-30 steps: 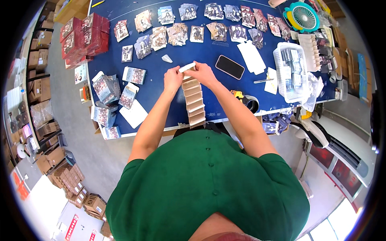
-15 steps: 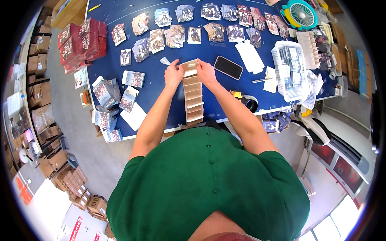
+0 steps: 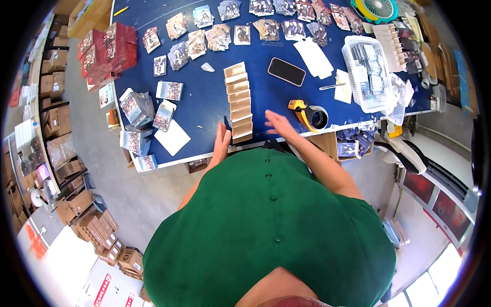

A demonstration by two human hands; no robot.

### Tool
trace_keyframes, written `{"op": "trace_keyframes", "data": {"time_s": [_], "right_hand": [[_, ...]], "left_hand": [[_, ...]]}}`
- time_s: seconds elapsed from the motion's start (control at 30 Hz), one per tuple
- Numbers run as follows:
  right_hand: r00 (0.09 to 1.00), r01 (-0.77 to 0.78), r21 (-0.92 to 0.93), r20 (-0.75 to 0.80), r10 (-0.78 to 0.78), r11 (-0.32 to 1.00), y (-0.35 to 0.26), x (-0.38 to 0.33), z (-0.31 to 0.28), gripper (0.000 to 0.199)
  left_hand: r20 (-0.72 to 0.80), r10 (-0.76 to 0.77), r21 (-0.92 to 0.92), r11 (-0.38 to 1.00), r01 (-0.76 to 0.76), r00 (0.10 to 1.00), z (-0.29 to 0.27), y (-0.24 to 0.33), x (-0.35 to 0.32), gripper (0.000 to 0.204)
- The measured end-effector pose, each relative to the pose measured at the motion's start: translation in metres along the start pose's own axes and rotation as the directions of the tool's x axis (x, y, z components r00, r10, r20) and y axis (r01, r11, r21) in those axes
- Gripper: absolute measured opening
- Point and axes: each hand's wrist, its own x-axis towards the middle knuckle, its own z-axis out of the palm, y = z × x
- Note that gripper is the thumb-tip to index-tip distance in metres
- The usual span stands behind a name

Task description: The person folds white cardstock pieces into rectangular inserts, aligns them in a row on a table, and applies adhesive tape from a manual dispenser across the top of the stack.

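A strip of small open cardboard boxes (image 3: 239,106), joined in a row, lies lengthwise in front of me on the blue table. My left hand (image 3: 221,140) is beside the strip's near left end, its fingers stretched out and nothing held. To the right of the strip hovers my right hand (image 3: 279,124), fingers apart and empty. A small white scrap (image 3: 207,67) lies past the strip's far left corner. A black phone (image 3: 286,71) rests to the right, with a yellow and black tape dispenser (image 3: 310,115) nearer to me.
Stacks of picture cards (image 3: 219,38) spread along the far side. Red boxes (image 3: 108,55) pile up at far left, with blue-grey card packs (image 3: 135,109) below. A white basket (image 3: 366,74) of packets, white sheets (image 3: 313,58) and a teal fan (image 3: 377,8) occupy the right.
Both hands have let go of the strip's far end and drawn back toward me, one on each side of its near end. The strip sits slightly farther away.
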Motion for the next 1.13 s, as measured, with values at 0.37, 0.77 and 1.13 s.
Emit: {"op": "trace_keyframes", "data": {"time_s": [0.37,0.77,1.13], "right_hand": [[0.987,0.161,0.014,0.016,-0.161,0.987,0.038,0.006,-0.016,0.07],[0.99,-0.023,-0.593,-0.128,-0.066,0.805,0.302,-0.1,-0.169,0.035],[0.904,0.23,-0.599,-0.161,-0.396,0.767,0.273,-0.089,-0.175,0.036]], "left_hand": [[-0.093,0.043,-0.053,0.997,-0.049,0.995,0.052,0.015,0.01,0.087],[-0.091,-0.045,0.787,0.609,0.099,0.995,-0.023,-0.232,-0.115,0.052],[-0.236,0.644,0.841,0.511,-0.179,0.728,0.015,0.044,-0.035,0.031]]}}
